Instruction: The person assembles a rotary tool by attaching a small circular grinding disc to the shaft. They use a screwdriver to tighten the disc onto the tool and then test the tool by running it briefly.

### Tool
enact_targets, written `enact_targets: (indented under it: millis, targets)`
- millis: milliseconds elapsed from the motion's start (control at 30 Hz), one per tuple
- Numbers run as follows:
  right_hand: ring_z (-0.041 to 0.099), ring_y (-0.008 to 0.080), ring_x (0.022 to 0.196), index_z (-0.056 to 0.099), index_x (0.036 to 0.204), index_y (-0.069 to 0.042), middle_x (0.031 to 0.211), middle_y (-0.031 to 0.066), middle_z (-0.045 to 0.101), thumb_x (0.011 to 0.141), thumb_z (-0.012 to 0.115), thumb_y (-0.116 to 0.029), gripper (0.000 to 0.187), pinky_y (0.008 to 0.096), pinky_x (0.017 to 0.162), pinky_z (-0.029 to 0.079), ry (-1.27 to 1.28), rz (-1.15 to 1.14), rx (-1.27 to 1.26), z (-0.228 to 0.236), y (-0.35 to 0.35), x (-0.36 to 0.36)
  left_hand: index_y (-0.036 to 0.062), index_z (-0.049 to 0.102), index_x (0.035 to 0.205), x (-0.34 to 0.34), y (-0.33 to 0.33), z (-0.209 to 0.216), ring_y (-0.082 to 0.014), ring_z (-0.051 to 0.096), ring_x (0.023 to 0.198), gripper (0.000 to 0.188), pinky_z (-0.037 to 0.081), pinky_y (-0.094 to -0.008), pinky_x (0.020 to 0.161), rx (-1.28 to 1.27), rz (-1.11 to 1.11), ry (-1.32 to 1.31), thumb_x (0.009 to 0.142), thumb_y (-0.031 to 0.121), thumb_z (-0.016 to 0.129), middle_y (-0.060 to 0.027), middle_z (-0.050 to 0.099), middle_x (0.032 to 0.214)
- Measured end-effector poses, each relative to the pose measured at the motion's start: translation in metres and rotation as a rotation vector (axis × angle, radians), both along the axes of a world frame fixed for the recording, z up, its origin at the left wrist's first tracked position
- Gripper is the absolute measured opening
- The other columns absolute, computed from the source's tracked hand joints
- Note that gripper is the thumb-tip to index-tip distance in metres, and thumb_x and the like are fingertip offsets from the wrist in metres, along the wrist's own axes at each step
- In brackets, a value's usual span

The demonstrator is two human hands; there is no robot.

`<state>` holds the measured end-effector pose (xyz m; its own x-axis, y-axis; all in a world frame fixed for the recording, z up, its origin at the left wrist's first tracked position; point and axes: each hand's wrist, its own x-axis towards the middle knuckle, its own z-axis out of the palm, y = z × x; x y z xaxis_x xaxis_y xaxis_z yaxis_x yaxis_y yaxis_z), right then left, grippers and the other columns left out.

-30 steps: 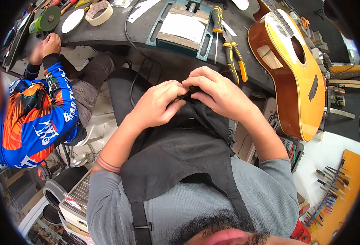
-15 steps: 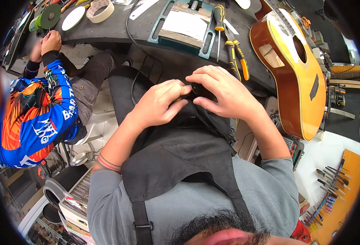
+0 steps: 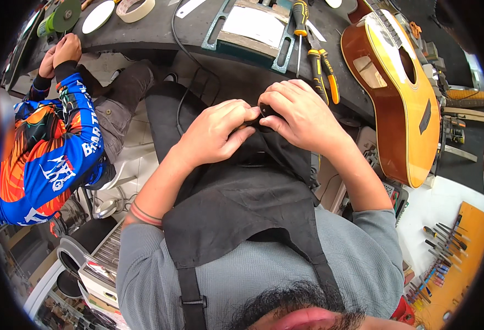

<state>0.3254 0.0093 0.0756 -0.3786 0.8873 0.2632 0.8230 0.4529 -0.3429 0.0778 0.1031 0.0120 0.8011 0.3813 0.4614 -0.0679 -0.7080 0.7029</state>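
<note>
Above my lap, in front of the black apron (image 3: 236, 203), my two hands almost meet. My right hand (image 3: 299, 115) is closed, fingers curled over and thumb below, around a small black object (image 3: 265, 110) whose kind I cannot make out. Its visible end points toward my left fingers. My left hand (image 3: 217, 132) is also closed, thumb and fingertips pinched together at that end. Whatever sits between the left fingertips is mostly hidden; a thin brownish edge shows there.
Ahead is a dark workbench (image 3: 159, 36) with a vise (image 3: 253, 30), a screwdriver (image 3: 300, 25), yellow-black pliers (image 3: 330, 77) and a tape roll (image 3: 136, 8). An acoustic guitar (image 3: 401, 104) stands at right. At left a co-worker (image 3: 60, 143) works near a green grinder (image 3: 60, 19).
My right fingers and thumb have drawn in more tightly around the black object. Both hands stay close together over my lap. The co-worker's hands have shifted slightly.
</note>
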Motion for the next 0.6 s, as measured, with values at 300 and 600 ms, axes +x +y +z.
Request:
enact_targets:
  millis: [300,600]
  targets:
    - [0.071,0.0317,0.113,0.068,0.123,-0.004,0.113,0.0105,0.071,0.102,0.08,-0.03,0.035,0.0463,0.106,0.052,0.078,-0.006,-0.054,0.0045,-0.0002,-0.0019,0.0009,0.069,0.125,-0.0015,0.0004,0.0015,-0.0423,0.077,0.113,0.042,0.063,-0.0488,0.098,-0.002,0.0,0.007,0.089,0.002,0.089,-0.0178,0.079,0.12]
    - [0.072,0.0346,0.107,0.069,0.12,-0.006,0.107,0.0122,0.073,0.106,0.077,-0.034,0.032,0.0475,0.101,0.053,0.062,0.039,-0.223,0.0046,0.0011,0.0056,0.0016,0.068,0.127,-0.0009,-0.0007,0.0,-0.0418,0.076,0.111,0.044,0.063,-0.049,0.095,0.001,-0.033,-0.007,0.088,0.001,0.089,-0.0167,0.078,0.119]
